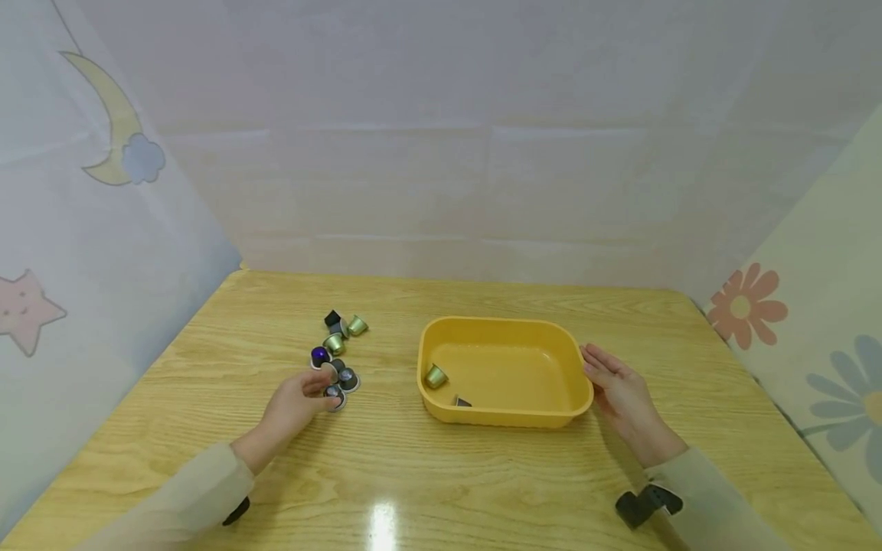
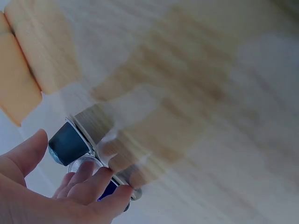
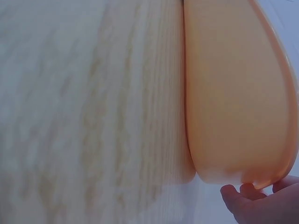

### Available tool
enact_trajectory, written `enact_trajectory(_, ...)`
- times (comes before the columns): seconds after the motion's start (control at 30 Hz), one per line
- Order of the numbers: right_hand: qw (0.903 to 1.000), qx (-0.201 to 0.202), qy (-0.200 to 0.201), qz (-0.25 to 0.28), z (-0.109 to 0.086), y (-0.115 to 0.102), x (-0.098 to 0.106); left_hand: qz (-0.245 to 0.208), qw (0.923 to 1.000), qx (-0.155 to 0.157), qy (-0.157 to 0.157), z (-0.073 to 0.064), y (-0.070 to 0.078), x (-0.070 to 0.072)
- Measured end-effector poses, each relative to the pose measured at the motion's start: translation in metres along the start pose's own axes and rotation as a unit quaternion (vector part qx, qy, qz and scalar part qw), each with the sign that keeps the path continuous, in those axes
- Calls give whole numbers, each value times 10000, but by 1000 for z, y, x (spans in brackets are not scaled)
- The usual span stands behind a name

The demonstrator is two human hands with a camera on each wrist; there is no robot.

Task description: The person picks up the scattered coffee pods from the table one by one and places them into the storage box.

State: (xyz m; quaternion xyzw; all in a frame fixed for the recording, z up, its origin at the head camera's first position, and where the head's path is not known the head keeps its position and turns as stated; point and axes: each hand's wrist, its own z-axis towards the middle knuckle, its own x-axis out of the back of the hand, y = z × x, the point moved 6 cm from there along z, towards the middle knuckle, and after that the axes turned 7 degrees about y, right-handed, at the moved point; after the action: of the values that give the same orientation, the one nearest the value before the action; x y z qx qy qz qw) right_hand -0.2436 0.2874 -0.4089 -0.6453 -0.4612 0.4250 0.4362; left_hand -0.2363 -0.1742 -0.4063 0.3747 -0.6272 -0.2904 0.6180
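My left hand (image 1: 292, 405) reaches into a loose group of coffee capsules on the table's left side. Its fingertips are at the capsules, and the thumb lies by a dark capsule (image 1: 334, 396) nearest me. In the left wrist view, thumb and fingers spread around a dark capsule (image 2: 70, 143), with a gap beside the thumb. A purple capsule (image 1: 320, 356) and green capsules (image 1: 357, 326) lie just beyond. My right hand (image 1: 628, 402) touches the right end of a yellow bin (image 1: 506, 418), fingers extended along its rim. Inside the bin are a green capsule (image 1: 436, 376) and a partly hidden dark one (image 1: 462, 402).
The wooden table (image 1: 413, 490) meets a pale cloth backdrop (image 1: 441, 191) behind. Side cloths with printed figures flank it on left and right. A black capsule (image 1: 332, 317) lies at the far end of the group. Bare wood separates the group from the bin.
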Motion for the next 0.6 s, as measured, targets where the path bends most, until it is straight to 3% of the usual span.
enact_trajectory(0.37, 10000, -79, 12, -43, 0, 2, -1, 436, 9988, -203, 40, 2, -3, 0)
enact_trajectory(0.6, 9999, -78, 49, 54, -1, 0, 0, -64, 10000, -21, 22, 0, 0, -5)
